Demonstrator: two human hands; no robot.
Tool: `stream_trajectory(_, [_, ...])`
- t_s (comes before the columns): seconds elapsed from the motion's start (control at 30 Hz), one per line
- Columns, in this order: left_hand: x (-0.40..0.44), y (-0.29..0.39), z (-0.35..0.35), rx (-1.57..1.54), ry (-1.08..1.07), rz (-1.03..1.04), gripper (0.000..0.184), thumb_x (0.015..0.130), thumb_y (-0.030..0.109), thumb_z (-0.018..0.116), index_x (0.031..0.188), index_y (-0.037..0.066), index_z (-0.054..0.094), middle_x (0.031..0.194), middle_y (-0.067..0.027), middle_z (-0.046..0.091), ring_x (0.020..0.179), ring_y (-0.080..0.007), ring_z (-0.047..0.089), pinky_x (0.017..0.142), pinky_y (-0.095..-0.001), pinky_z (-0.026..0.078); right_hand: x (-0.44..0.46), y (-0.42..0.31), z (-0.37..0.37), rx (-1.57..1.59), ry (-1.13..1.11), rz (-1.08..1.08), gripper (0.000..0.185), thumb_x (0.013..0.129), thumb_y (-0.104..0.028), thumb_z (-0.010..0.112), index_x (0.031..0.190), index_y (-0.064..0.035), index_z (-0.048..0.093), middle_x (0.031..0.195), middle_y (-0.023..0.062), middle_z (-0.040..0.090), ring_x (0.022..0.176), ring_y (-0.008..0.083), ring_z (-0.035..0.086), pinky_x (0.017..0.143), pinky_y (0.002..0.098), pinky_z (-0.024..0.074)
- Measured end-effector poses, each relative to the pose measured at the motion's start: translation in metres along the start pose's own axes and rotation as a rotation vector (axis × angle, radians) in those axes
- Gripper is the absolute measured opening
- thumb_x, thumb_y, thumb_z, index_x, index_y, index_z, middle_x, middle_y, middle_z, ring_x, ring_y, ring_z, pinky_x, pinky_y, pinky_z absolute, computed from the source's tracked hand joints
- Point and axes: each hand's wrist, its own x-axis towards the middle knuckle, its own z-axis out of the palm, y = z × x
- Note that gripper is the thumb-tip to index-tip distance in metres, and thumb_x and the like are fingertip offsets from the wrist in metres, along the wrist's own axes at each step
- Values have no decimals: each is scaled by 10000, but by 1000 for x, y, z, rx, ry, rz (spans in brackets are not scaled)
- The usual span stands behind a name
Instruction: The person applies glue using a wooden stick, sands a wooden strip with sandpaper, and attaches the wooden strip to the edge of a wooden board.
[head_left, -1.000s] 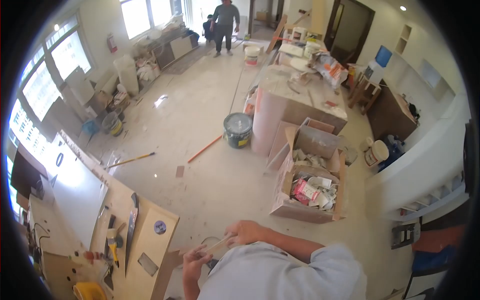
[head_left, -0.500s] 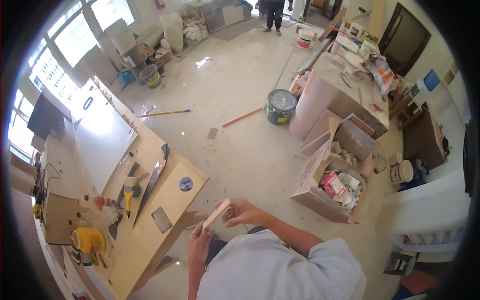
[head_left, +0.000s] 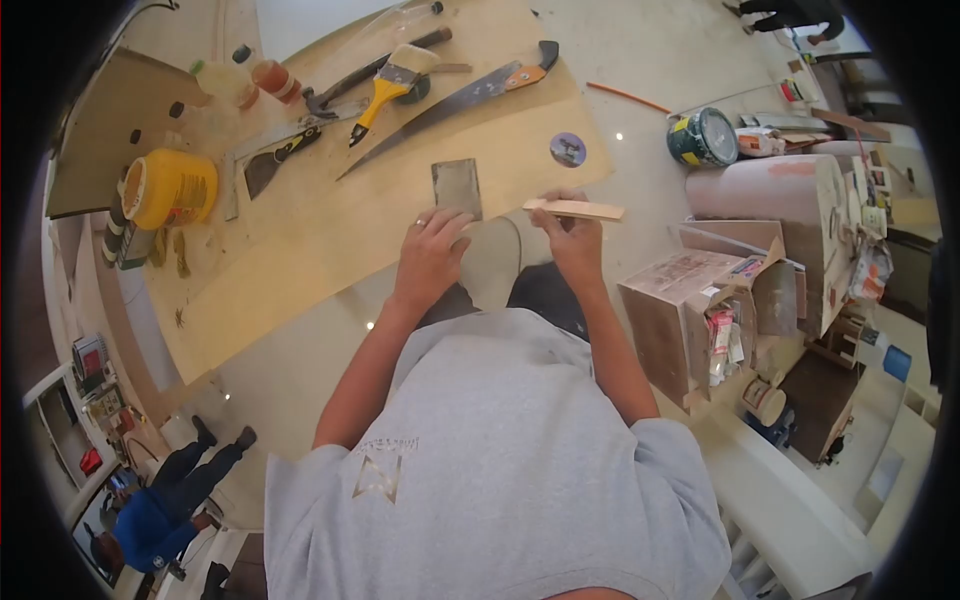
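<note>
In my right hand [head_left: 574,245] is a short, pale wooden strip [head_left: 590,210], pinched between thumb and fingers, its free end pointing right. My left hand [head_left: 432,258] is at the table's near edge, fingers stretched and thumb apart. Those fingertips overlap the near end of a grey rectangular sheet [head_left: 456,184], which looks like sandpaper and lies flat on the wooden tabletop [head_left: 330,235]. Whether they press on it I cannot tell. Beyond the sheet lies a handsaw [head_left: 450,103], with a yellow-handled paintbrush [head_left: 385,90] and a hammer [head_left: 370,72] farther back.
On the table are a scraper [head_left: 280,160], a metal square [head_left: 232,190], a yellow tub [head_left: 180,188] and bottles [head_left: 275,80]. A round sticker [head_left: 568,150] marks its right end. Rightward stand a paint bucket [head_left: 703,137] and a debris box [head_left: 665,300]. A person [head_left: 165,515] is behind left.
My view has swung toward the table. The left hand has let go of the wooden strip and moved to the grey sheet. My right hand keeps the strip, now turned nearly level.
</note>
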Motion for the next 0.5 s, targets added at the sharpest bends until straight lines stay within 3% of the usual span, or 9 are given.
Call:
stream_trajectory(0.1, [14, -15, 4, 115, -39, 75, 484, 904, 167, 793, 1362, 72, 671, 1439, -115, 646, 1390, -337, 562, 1216, -510, 385, 19, 9, 29, -267, -11, -88, 251, 936, -36, 812, 1135, -58, 660, 917, 66, 736, 808, 140, 698, 718, 313, 542])
stream_trajectory(0.13, [15, -20, 7, 162, -54, 87, 502, 905, 178, 792, 1377, 72, 660, 1483, -110, 620, 1423, -324, 539, 1242, -521, 360, 24, 10, 36, -418, 5, -159, 252, 918, -45, 813, 1122, -68, 668, 905, 112, 732, 796, 254, 728, 716, 373, 550])
stream_trajectory(0.23, [20, -35, 16, 211, -107, 70, 544, 902, 216, 799, 1401, 72, 638, 1502, -108, 602, 1440, -326, 532, 1280, -544, 304, 36, 12, 60, -494, -64, -368, 239, 918, -43, 793, 1121, -68, 669, 939, 147, 731, 840, 374, 725, 743, 433, 563])
stream_trajectory(0.27, [20, -38, 19, 222, -117, 78, 542, 902, 220, 798, 1399, 70, 640, 1508, -108, 598, 1447, -325, 526, 1282, -546, 302, 37, 7, 66, -501, -124, -391, 224, 933, -39, 760, 1133, -79, 669, 992, 160, 735, 918, 425, 711, 778, 465, 560])
stream_trajectory(0.37, [17, -46, 24, 244, -141, 102, 545, 905, 228, 794, 1402, 66, 643, 1528, -109, 590, 1468, -321, 511, 1288, -547, 295, 40, 16, 79, -521, -308, -279, 260, 924, -29, 737, 1167, -76, 655, 1054, 132, 722, 959, 392, 721, 808, 439, 573])
stream_trajectory(0.5, [16, -47, 22, 235, -167, 94, 582, 905, 234, 791, 1438, 63, 629, 1550, -114, 582, 1484, -317, 496, 1296, -541, 289, 53, 29, 87, -690, -401, -470, 325, 876, 23, 693, 1169, -55, 576, 1080, 149, 672, 940, 421, 699, 804, 480, 579])
